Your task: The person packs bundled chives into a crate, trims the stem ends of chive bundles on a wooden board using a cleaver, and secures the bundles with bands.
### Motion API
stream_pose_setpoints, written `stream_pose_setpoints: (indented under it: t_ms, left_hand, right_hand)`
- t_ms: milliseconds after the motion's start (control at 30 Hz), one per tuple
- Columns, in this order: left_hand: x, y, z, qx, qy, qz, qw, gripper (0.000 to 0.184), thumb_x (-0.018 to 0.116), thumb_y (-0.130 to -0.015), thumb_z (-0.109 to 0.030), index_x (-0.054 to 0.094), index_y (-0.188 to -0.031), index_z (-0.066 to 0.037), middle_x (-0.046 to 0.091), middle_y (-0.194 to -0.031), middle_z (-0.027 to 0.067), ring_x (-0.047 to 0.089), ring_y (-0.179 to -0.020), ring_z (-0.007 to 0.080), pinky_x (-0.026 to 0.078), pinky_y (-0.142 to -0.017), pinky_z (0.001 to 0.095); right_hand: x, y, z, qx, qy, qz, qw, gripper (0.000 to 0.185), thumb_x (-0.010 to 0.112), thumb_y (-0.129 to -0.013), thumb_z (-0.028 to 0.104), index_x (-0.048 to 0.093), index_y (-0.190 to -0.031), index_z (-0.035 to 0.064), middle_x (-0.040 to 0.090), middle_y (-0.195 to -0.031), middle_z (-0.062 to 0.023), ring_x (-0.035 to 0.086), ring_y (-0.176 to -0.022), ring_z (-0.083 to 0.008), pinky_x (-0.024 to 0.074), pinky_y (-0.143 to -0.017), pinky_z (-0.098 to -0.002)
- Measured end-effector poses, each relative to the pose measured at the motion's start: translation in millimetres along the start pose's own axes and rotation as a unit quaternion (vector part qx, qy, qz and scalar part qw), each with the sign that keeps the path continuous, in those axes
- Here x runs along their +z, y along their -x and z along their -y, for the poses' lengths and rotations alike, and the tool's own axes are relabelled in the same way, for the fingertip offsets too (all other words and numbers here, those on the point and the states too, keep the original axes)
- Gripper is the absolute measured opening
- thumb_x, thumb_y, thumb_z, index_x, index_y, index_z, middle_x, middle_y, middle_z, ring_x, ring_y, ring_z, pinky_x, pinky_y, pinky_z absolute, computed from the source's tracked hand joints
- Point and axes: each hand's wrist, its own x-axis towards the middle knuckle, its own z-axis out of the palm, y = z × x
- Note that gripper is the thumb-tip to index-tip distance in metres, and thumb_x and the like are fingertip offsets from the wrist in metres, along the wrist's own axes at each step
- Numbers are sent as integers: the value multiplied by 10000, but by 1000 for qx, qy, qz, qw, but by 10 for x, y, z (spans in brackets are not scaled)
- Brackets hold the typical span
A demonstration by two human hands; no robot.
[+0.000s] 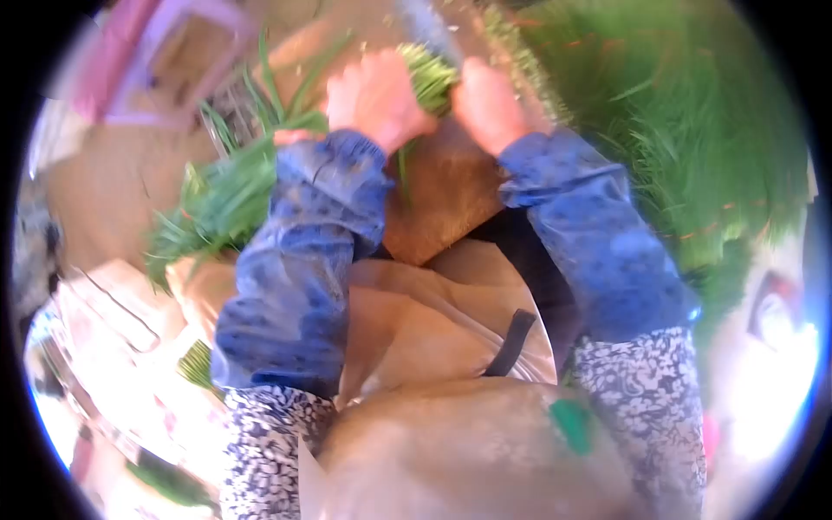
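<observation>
Nearest to us, a cloudy, beige plastic cover (468, 451) with a green patch (569, 425) lies across our lap. Beyond it, 2 blue, dark-spotted fabric oversleeves (316, 204) reach forward to a brown, flat wooden board (446, 195) with a corner pointing towards us.

Over the board's far part, our left hand (373, 97) is curled tightly round a pale-green bundle of thin stalks (431, 78), whose ends show between our 2 hands. Our right hand (490, 104) is closed into a fist just beside those ends; blur hides whether it grips anything. A blurred, grey-blue, straight strip (429, 26) lies just beyond the bundle, perhaps a blade, and pale-green small clippings (511, 52) are scattered near it.

Loose, dark-green long leaves (225, 195) spread beside our left forearm, a large, bright-green grassy heap (693, 139) fills our right, and a pink-and-lilac plastic container (165, 61) stands at far left.

We judge the step in hand to be steadying and trimming the stalk ends. The next move seems to call for a firm left hold, level ends and fingers clear of that strip.
</observation>
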Motion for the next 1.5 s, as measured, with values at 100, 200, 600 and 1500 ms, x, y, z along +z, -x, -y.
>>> stream_pose_setpoints:
  t_ms: [100, 200, 600, 1500]
  left_hand:
    - [8, 34, 26, 18, -25, -29, 999, 784, 840, -519, -446, 535, -1098, -13, 623, -1048, 199, 613, -985, 368, 502, -820, 470]
    - [-49, 80, 26, 14, -38, -14, 999, 909, 842, -499, -510, 514, -1178, -4, 610, -1087, 210, 600, -1015, 375, 487, -849, 476]
    - [376, 241, 238, 73, -161, -134, 975, 749, 826, -595, -366, 465, -1164, -39, 551, -1080, 127, 591, -903, 360, 471, -724, 505]
    - [-557, -27, 513, 141, 137, 165, 966, 1018, 848, -556, -247, 366, -1417, 5, 569, -1260, 179, 546, -1150, 323, 400, -1007, 446]
  right_hand:
    - [-57, -189, -214, -15, 26, -18, 999, 182, 516, -856, 145, 557, -873, -31, 620, -786, -285, 622, -778, -456, 489, -704, -536]
    - [-325, -30, -337, -21, 2, -21, 1000, 241, 499, -890, 207, 553, -931, -23, 623, -820, -264, 613, -787, -436, 479, -703, -503]
    - [-77, 341, -142, 14, -117, 69, 991, 243, 509, -894, 237, 562, -898, 0, 619, -766, -203, 610, -713, -360, 468, -663, -445]
    - [-323, 44, -340, -57, -163, -72, 982, 272, 512, -888, 232, 543, -957, -30, 613, -880, -278, 586, -855, -462, 454, -735, -481]
